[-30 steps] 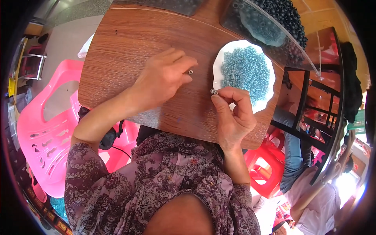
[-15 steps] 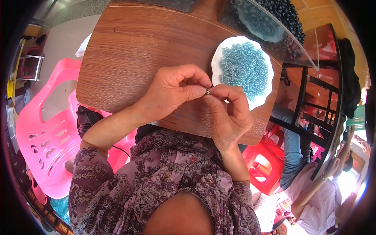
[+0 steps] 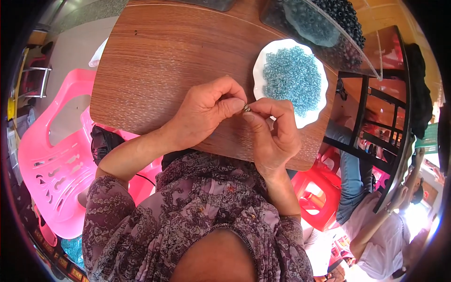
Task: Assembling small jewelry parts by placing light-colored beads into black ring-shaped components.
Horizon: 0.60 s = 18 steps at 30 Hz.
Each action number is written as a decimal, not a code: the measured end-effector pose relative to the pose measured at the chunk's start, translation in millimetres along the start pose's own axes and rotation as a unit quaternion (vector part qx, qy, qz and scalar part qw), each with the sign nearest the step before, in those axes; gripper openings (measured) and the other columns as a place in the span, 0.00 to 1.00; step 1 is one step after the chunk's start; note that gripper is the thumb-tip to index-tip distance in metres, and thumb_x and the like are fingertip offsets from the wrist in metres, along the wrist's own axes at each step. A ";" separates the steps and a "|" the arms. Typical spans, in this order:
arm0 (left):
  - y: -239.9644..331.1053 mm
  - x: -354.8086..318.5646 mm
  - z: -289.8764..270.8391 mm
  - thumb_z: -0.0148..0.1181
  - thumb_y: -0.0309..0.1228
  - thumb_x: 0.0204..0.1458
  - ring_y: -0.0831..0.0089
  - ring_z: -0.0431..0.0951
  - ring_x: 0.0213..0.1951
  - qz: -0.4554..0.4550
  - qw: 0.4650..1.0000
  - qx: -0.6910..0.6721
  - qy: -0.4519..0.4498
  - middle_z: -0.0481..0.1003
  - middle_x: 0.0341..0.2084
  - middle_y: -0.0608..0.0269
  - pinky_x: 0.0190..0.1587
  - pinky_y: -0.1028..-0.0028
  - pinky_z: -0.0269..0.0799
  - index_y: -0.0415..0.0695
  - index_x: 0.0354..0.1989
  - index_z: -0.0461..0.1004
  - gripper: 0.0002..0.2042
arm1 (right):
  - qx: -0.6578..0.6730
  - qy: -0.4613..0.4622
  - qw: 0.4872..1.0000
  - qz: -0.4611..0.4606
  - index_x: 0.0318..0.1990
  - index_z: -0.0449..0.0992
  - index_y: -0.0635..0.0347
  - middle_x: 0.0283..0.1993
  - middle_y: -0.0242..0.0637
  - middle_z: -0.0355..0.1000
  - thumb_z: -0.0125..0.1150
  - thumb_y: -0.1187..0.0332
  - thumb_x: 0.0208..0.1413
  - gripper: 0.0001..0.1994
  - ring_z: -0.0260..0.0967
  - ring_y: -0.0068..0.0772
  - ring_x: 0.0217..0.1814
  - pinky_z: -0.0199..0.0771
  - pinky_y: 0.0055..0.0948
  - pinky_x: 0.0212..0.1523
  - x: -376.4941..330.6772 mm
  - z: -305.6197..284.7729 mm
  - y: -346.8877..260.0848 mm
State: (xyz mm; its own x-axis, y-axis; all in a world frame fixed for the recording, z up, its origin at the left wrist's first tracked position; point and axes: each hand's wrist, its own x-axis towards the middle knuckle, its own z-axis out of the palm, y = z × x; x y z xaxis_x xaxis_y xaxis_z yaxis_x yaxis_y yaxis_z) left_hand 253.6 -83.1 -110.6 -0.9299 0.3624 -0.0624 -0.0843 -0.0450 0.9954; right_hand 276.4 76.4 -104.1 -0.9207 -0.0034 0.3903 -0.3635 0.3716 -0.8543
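Over the near edge of the wooden table (image 3: pixel 155 61), both my hands meet at one tiny metallic coil-like piece (image 3: pixel 246 108). My left hand (image 3: pixel 202 110) pinches it between thumb and forefinger from the left. From the right, my right hand (image 3: pixel 277 129) grips it in the same way, thumb below and forefinger above. The piece is too small to name exactly. Just beyond my right hand stands a white scalloped plate (image 3: pixel 259 70), heaped with small clear blue-green pieces (image 3: pixel 293 80) that look like beads or little springs.
A clear plastic bin (image 3: pixel 324 33) with dark ring-shaped pieces stands at the far right. A pink chair (image 3: pixel 51 164) is on the left, a red stool (image 3: pixel 317 192) on the right. Another person (image 3: pixel 376 230) sits at the lower right beside a black metal frame (image 3: pixel 361 113).
Both hands have shifted very slightly left, still pinching the small metallic piece. The whole view has moved a little; the plate and bin stay where they were.
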 end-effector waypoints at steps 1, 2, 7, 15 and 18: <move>-0.8 -0.2 -0.2 0.54 0.31 0.56 0.85 0.67 0.30 -0.001 1.000 -0.001 0.000 0.70 0.28 0.71 0.33 0.84 0.65 0.39 0.35 0.69 0.07 | 0.000 0.000 1.000 0.001 0.31 0.72 0.62 0.29 0.35 0.70 0.64 0.84 0.38 0.12 0.63 0.31 0.30 0.64 0.26 0.29 0.2 0.0 0.0; -1.5 -0.3 -0.5 0.54 0.32 0.57 0.85 0.67 0.30 -0.010 1.000 0.003 -0.006 0.69 0.27 0.71 0.33 0.84 0.65 0.39 0.35 0.69 0.08 | -0.022 -0.002 1.000 -0.022 0.31 0.72 0.62 0.30 0.35 0.70 0.64 0.84 0.38 0.12 0.63 0.32 0.30 0.64 0.26 0.29 0.6 0.1 -0.1; 0.9 -0.7 -5.7 0.52 0.36 0.58 0.85 0.66 0.27 -0.077 0.995 -0.041 -0.038 0.69 0.25 0.70 0.31 0.84 0.64 0.41 0.32 0.69 0.10 | -0.035 -0.008 0.999 -0.035 0.31 0.72 0.62 0.30 0.35 0.71 0.64 0.84 0.37 0.12 0.63 0.32 0.30 0.64 0.27 0.30 -1.4 0.5 -0.5; 4.2 -2.6 -3.0 0.50 0.39 0.58 0.83 0.67 0.22 -0.132 0.987 -0.083 -0.026 0.68 0.19 0.69 0.25 0.83 0.62 0.42 0.26 0.68 0.14 | 0.006 -0.025 1.000 0.007 0.33 0.71 0.62 0.31 0.36 0.70 0.64 0.85 0.38 0.13 0.63 0.33 0.31 0.64 0.27 0.30 -4.5 0.1 0.0; 6.1 -4.3 -1.4 0.49 0.39 0.58 0.82 0.66 0.20 -0.132 0.987 -0.093 -0.019 0.67 0.16 0.68 0.24 0.83 0.61 0.42 0.24 0.67 0.15 | -0.015 -0.024 0.999 -0.023 0.33 0.71 0.62 0.31 0.36 0.70 0.63 0.85 0.38 0.13 0.63 0.32 0.30 0.64 0.27 0.31 -3.8 1.4 -0.1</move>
State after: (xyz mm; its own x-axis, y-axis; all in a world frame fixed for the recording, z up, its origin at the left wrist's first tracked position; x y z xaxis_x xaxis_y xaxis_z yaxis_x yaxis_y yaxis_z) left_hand 256.6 -86.2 -104.4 -0.8527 0.4195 -0.3114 -0.3895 -0.1132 0.9140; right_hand 279.8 75.1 -105.9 -0.9088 -0.0648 0.4122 -0.4024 0.3975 -0.8247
